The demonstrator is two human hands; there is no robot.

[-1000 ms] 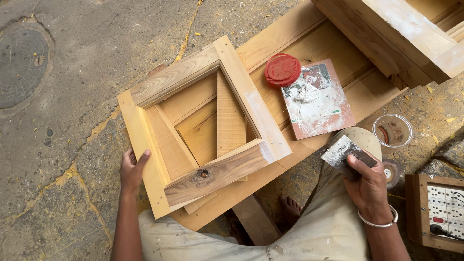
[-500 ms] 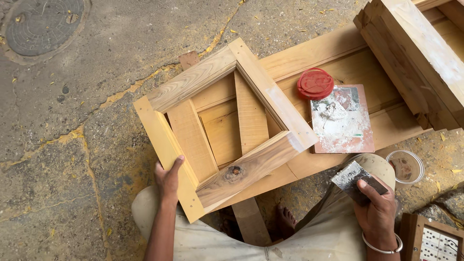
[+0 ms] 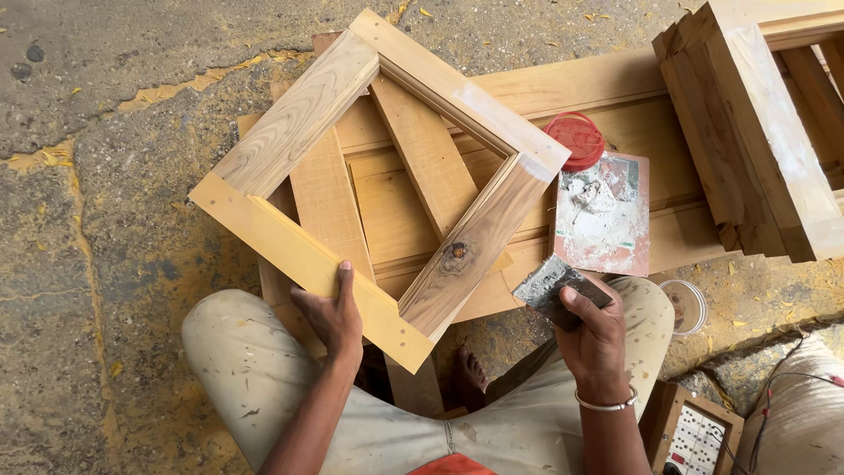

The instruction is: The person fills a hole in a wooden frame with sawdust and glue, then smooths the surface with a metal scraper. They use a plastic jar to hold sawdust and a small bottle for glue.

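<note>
A square wooden frame [image 3: 299, 119] lies on wide planks [image 3: 563, 88] over the ground. My left hand [image 3: 332, 310] grips the frame's near yellowish rail, thumb up on its face. My right hand [image 3: 591, 327] holds a flat scraper blade [image 3: 542, 284] smeared with grey putty, close to the frame's near right corner, where a dark knot [image 3: 456, 251] shows. A reddish tile [image 3: 603, 214] bearing white-grey putty lies just right of the frame, with a red round lid [image 3: 576, 139] above it.
A second, thicker wooden frame [image 3: 756, 132] stands at the upper right. A small clear round container [image 3: 684, 304] sits by my right knee. A wooden box with switches [image 3: 694, 435] is at the lower right. Rough concrete spreads to the left.
The frame has turned and its near rail now rests toward my knees. My left hand slid along to the middle of that rail. My right hand brought the scraper closer to the frame's corner.
</note>
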